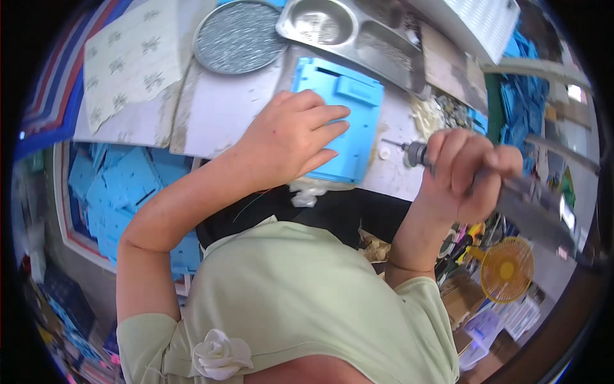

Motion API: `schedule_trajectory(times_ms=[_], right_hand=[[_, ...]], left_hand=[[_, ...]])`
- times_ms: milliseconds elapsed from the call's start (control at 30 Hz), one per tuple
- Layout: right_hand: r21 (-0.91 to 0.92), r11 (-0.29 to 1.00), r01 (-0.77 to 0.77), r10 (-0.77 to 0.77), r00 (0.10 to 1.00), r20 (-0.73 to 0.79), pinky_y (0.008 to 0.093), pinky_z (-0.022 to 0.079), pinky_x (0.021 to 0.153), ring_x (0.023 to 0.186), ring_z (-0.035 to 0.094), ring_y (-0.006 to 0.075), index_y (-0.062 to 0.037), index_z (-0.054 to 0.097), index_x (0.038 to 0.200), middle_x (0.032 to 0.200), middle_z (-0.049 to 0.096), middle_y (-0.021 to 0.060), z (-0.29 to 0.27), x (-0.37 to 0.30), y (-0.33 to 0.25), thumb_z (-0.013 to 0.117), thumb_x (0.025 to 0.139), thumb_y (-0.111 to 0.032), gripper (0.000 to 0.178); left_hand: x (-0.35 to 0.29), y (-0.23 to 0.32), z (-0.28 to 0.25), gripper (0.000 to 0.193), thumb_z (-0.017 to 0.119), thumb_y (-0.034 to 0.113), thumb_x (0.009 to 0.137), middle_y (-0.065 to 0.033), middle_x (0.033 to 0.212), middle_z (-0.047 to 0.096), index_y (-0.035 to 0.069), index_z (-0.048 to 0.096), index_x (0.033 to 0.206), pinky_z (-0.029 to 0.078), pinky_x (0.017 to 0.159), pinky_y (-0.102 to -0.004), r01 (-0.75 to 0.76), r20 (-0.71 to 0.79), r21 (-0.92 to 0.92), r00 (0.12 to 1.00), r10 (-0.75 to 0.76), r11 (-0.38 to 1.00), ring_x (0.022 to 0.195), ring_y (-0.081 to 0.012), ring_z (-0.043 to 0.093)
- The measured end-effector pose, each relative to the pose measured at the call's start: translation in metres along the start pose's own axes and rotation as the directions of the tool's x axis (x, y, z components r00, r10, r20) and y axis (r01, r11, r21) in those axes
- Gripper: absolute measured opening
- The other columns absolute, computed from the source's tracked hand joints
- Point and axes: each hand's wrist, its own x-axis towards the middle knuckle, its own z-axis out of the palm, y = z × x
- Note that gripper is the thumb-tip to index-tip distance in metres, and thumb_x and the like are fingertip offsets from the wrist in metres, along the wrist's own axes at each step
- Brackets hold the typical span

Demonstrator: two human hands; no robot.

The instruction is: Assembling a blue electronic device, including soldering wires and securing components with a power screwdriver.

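Note:
A light blue plastic panel point(348, 137) lies on the white tabletop in front of me. It has a raised block and a dark slot near its far edge. My left hand point(291, 131) is over the panel's left side, fingers stretched out and apart; their undersides are hidden. My right hand point(470, 169) is closed round an electric screwdriver point(537, 208), held to the right of the panel. The screwdriver's thin bit point(393, 142) points left toward the panel, apart from it. A small white round piece point(384, 153) lies on the table below the bit.
Beyond the panel are a round metal tray point(238, 38) and a compartmented steel tray point(358, 32). Small pale and metal parts point(441, 112) lie at the right. A crate of blue panels point(121, 185) stands left. A patterned sheet point(134, 61) covers the far left tabletop; a yellow fan point(507, 270) is lower right.

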Motion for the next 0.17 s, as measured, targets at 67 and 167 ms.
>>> schedule_trajectory(times_ms=[67,167], right_hand=[[-0.072,0.997,-0.033,0.021,0.988,-0.151,0.0363,0.043,0.059,0.053,0.043,0.0134,-0.0107,0.057,0.117,0.061,0.042,-0.0028,-0.022,-0.011,0.009,0.051,0.104,-0.019,0.016],[-0.088,0.993,-0.080,0.063,0.980,-0.189,0.0392,0.043,0.060,0.053,0.043,0.0140,-0.0113,0.057,0.119,0.061,0.040,-0.0017,-0.033,-0.018,0.036,0.058,0.101,-0.020,0.020]], left_hand=[[0.005,0.001,0.004,0.045,0.077,0.019,0.079,-0.0041,0.136,0.065,0.008,0.070,0.122,0.044,0.088,-0.0409,-0.011,0.053,0.043,0.999,0.008,0.999,0.099,-0.0253,0.058],[0.010,0.002,0.001,0.047,0.077,0.020,0.079,-0.0059,0.140,0.063,0.008,0.069,0.124,0.043,0.088,-0.0413,-0.004,0.126,0.078,0.992,-0.006,0.997,0.099,-0.0249,0.058]])
